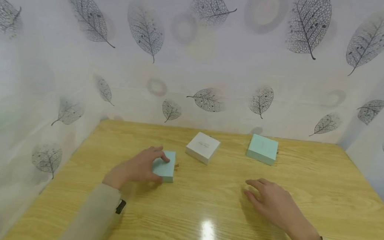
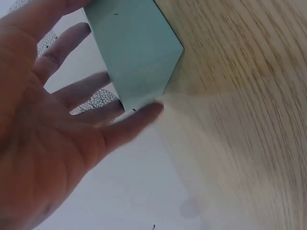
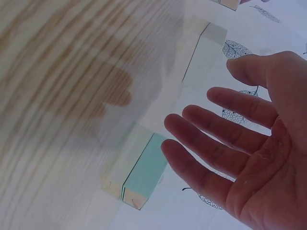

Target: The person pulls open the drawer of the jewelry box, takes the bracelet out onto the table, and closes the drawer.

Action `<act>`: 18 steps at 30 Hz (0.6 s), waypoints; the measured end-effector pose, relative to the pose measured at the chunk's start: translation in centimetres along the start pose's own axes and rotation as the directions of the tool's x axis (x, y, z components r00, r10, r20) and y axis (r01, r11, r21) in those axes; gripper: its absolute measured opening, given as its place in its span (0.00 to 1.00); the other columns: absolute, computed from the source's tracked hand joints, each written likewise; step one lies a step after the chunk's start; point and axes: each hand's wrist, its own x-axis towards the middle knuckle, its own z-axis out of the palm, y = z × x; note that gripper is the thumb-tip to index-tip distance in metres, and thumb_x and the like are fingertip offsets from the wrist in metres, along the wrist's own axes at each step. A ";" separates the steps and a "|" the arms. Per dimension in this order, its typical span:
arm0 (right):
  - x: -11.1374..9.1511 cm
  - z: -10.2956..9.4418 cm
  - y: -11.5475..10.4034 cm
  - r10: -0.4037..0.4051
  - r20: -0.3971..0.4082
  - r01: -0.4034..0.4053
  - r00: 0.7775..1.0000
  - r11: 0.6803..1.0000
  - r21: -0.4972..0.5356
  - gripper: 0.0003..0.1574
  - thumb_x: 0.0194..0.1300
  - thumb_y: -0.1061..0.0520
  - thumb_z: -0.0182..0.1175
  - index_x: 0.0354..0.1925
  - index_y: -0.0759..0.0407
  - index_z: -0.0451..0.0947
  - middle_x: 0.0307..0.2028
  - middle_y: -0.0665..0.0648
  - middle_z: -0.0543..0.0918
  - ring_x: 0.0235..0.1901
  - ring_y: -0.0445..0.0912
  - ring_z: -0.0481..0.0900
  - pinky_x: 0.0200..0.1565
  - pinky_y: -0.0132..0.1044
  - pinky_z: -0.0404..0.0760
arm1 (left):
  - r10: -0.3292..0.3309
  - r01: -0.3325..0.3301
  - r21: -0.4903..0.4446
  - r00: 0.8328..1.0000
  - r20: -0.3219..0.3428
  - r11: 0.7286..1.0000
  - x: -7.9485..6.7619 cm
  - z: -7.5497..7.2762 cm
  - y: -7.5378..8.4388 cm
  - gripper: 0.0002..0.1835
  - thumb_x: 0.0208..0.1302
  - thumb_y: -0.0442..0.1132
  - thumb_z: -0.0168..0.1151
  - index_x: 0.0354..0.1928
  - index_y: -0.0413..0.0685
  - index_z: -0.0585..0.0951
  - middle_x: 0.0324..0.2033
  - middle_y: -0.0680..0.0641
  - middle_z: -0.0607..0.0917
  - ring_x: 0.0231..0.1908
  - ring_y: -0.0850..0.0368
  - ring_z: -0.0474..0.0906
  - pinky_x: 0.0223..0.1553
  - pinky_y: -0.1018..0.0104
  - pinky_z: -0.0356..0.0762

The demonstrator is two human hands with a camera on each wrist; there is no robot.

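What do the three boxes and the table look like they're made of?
Left box, white box and right box: probably cardboard with a matte finish, judging by crisp edges and flat, dull faces. Table: glossy wood or wood-look laminate, judging by streaky grain and a bright reflection; I can't tell which.

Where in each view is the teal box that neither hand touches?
Head: the teal box, right of centre, near the far edge of the table.
Left wrist: not in it.
Right wrist: low, slightly left of centre.
Shared landmark: leaf-printed backdrop.
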 end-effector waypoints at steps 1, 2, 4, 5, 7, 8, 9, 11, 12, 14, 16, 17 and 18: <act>0.0 0.0 0.0 -0.001 -0.001 0.001 1.000 1.000 0.002 0.16 0.66 0.52 0.69 0.50 0.56 0.86 0.43 0.55 0.90 0.30 0.44 0.86 0.34 0.45 0.87 | 0.001 -0.001 -0.005 1.000 0.009 1.000 0.1 -0.1 0.0 0.27 0.51 0.43 0.79 0.55 0.49 0.82 0.75 0.30 0.64 0.74 0.27 0.60 0.72 0.33 0.62; 0.1 0.0 -0.1 -0.005 -0.003 0.005 1.000 1.000 0.000 0.16 0.66 0.52 0.69 0.50 0.56 0.86 0.43 0.55 0.90 0.30 0.44 0.86 0.34 0.45 0.87 | 0.000 0.000 -0.009 1.000 0.016 1.000 0.1 -0.2 0.0 0.27 0.51 0.43 0.79 0.54 0.49 0.82 0.74 0.30 0.65 0.73 0.28 0.61 0.72 0.34 0.63; 0.2 0.1 -0.1 -0.014 -0.006 0.014 1.000 1.000 -0.004 0.15 0.66 0.52 0.69 0.50 0.56 0.86 0.43 0.55 0.90 0.31 0.45 0.86 0.33 0.44 0.87 | -0.009 0.010 -0.020 0.999 0.033 1.000 0.1 -0.3 0.2 0.27 0.50 0.44 0.79 0.54 0.49 0.83 0.73 0.31 0.68 0.73 0.30 0.62 0.72 0.35 0.64; 0.2 0.1 -0.2 -0.020 -0.007 0.020 1.000 1.000 -0.006 0.15 0.66 0.53 0.69 0.50 0.56 0.87 0.43 0.55 0.90 0.30 0.44 0.86 0.33 0.44 0.87 | -0.016 0.017 -0.024 0.999 0.040 1.000 0.1 -0.3 0.3 0.27 0.50 0.45 0.79 0.54 0.49 0.83 0.73 0.31 0.68 0.73 0.30 0.63 0.72 0.35 0.64; 0.3 0.2 -0.3 -0.030 -0.011 0.030 0.999 0.999 -0.010 0.15 0.65 0.53 0.69 0.49 0.56 0.87 0.42 0.54 0.90 0.30 0.44 0.86 0.33 0.43 0.86 | -0.022 0.023 -0.025 0.999 0.048 0.999 0.0 -0.3 0.5 0.28 0.50 0.46 0.80 0.54 0.50 0.84 0.72 0.32 0.69 0.72 0.31 0.64 0.72 0.36 0.64; 0.3 0.2 -0.4 -0.036 -0.013 0.036 0.999 0.999 -0.013 0.15 0.65 0.53 0.69 0.49 0.56 0.87 0.42 0.54 0.91 0.30 0.44 0.86 0.32 0.42 0.86 | -0.022 0.023 -0.027 0.999 0.048 0.999 0.0 -0.3 0.5 0.28 0.49 0.46 0.80 0.54 0.50 0.85 0.72 0.32 0.69 0.72 0.31 0.64 0.72 0.36 0.64; 0.3 0.2 -0.4 -0.040 -0.012 0.040 0.999 0.999 -0.012 0.15 0.65 0.53 0.69 0.49 0.56 0.87 0.42 0.54 0.90 0.30 0.44 0.86 0.32 0.42 0.86 | -0.021 0.022 -0.023 0.999 0.049 0.999 -0.1 -0.3 0.6 0.28 0.49 0.47 0.81 0.54 0.50 0.85 0.72 0.33 0.70 0.72 0.31 0.64 0.72 0.35 0.64; 0.4 0.2 -0.5 -0.047 -0.013 0.047 0.999 0.999 -0.009 0.15 0.65 0.54 0.69 0.49 0.56 0.87 0.42 0.54 0.90 0.31 0.44 0.87 0.32 0.42 0.87 | -0.023 0.024 -0.023 0.999 0.046 0.999 -0.3 -0.2 0.7 0.28 0.50 0.48 0.81 0.55 0.50 0.85 0.72 0.33 0.70 0.72 0.32 0.64 0.72 0.35 0.63; 0.5 0.2 -0.6 -0.050 -0.013 0.050 0.999 0.999 -0.005 0.14 0.65 0.54 0.69 0.49 0.56 0.87 0.42 0.54 0.90 0.32 0.45 0.87 0.33 0.42 0.87 | -0.026 0.027 -0.025 0.999 0.044 0.999 -0.3 -0.1 0.7 0.29 0.49 0.48 0.81 0.55 0.50 0.86 0.72 0.34 0.70 0.72 0.32 0.64 0.72 0.36 0.63; 0.5 0.3 -0.6 -0.056 -0.011 0.056 0.998 0.998 0.000 0.14 0.66 0.53 0.69 0.49 0.56 0.87 0.42 0.53 0.90 0.32 0.45 0.87 0.33 0.41 0.87 | -0.015 0.015 -0.020 0.999 0.044 1.000 -0.4 0.1 0.8 0.29 0.50 0.49 0.82 0.55 0.50 0.86 0.71 0.34 0.71 0.72 0.32 0.64 0.72 0.35 0.63; 0.6 0.4 -0.7 -0.061 -0.012 0.061 0.998 0.998 0.010 0.14 0.66 0.54 0.69 0.49 0.56 0.87 0.42 0.53 0.90 0.32 0.43 0.87 0.33 0.39 0.86 | 0.004 -0.003 -0.010 0.999 0.039 1.000 -0.5 0.2 1.0 0.29 0.50 0.49 0.82 0.55 0.50 0.86 0.70 0.34 0.72 0.71 0.32 0.66 0.71 0.36 0.65; 0.6 0.5 -0.7 -0.066 -0.014 0.066 0.998 0.998 0.017 0.14 0.65 0.54 0.69 0.48 0.56 0.87 0.42 0.53 0.90 0.32 0.42 0.86 0.33 0.37 0.86 | 0.014 -0.014 -0.005 0.999 0.037 1.000 -0.5 0.3 1.1 0.29 0.50 0.50 0.82 0.55 0.50 0.86 0.70 0.34 0.72 0.70 0.32 0.67 0.70 0.36 0.66; 0.7 0.6 -0.7 -0.073 -0.014 0.074 0.997 0.997 0.027 0.13 0.65 0.54 0.69 0.48 0.56 0.87 0.42 0.53 0.90 0.31 0.41 0.86 0.32 0.36 0.85 | 0.024 -0.024 0.000 0.999 0.035 1.000 -0.5 0.3 1.3 0.28 0.50 0.50 0.82 0.54 0.50 0.86 0.69 0.34 0.73 0.69 0.31 0.68 0.70 0.36 0.67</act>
